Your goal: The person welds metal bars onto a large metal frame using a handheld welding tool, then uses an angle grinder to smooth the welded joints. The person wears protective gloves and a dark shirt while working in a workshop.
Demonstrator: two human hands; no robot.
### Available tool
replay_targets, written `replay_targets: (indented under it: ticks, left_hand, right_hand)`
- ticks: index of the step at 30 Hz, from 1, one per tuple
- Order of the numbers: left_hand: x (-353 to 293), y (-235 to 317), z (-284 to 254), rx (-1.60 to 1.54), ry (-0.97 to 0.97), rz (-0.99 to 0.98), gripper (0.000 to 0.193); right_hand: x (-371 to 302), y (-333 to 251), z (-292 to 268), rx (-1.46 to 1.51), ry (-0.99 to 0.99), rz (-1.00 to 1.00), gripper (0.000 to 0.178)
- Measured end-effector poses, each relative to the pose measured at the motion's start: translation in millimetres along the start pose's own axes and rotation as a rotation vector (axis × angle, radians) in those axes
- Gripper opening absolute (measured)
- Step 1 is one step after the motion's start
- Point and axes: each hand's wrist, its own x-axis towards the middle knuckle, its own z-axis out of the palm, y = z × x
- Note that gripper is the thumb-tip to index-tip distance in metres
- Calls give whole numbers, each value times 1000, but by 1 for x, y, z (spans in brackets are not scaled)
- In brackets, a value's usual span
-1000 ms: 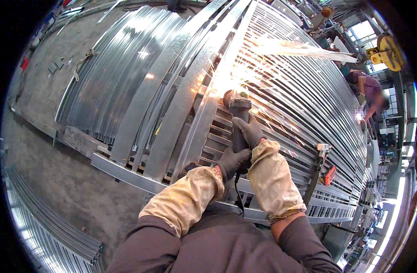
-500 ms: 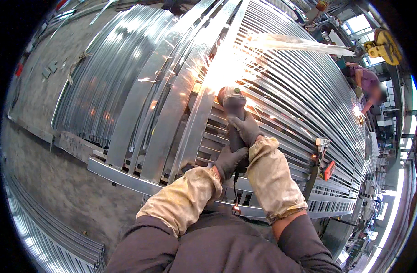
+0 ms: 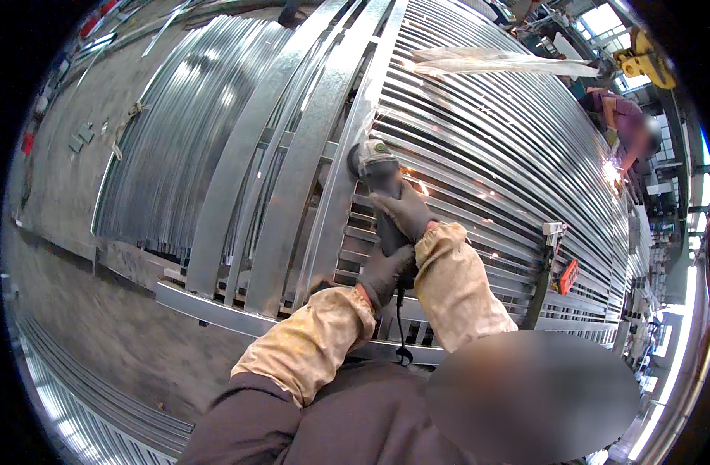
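Both of my gloved hands are closed around an angle grinder (image 3: 380,167) with a dark body and a light metal head. My left hand (image 3: 386,273) grips the rear of its body. Farther forward, my right hand (image 3: 408,211) wraps the body just behind the head. The grinder's head is over a flat galvanized steel bar (image 3: 336,213) at the edge of a slatted metal panel (image 3: 479,147). Whether the disc touches the metal I cannot tell. A black cord (image 3: 400,318) hangs from the tool's rear end.
A stack of thin metal strips (image 3: 169,155) lies to the left. A clamp-like tool (image 3: 553,240) and an orange-red level-like piece (image 3: 569,277) rest on the panel at right. Farther off, a co-worker (image 3: 622,132) bends over bright sparks. A yellow crane hook (image 3: 646,60) hangs at upper right.
The large burst of sparks and glare at the grinder's head has died away. The grinder has shifted slightly left in the view, both hands still on it.
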Motion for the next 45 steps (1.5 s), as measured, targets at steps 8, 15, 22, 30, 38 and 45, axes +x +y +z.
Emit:
replay_targets:
  ticks: [8, 15, 22, 30, 38, 45]
  left_hand:
    - [33, 59, 6, 148, 13, 18, 41]
    - [-69, -1, 12, 173, 145, 27, 55]
    - [-57, 26, 17, 165, 159, -18, 41]
    - [-60, -6, 9, 158, 203, 71, 54]
    - [-10, 9, 3, 48, -8, -16, 46]
    - [-9, 18, 10, 83, 10, -69, 45]
  right_hand:
    - [41, -34, -22, 118, 69, 168, 56]
    - [-62, -15, 30, 226, -85, 79, 74]
    - [-43, -29, 20, 246, -63, 260, 70]
    - [-49, -1, 18, 24, 0, 146, 80]
    - [-27, -19, -3, 0, 64, 237, 73]
    - [-11, -7, -11, -127, 165, 116, 60]
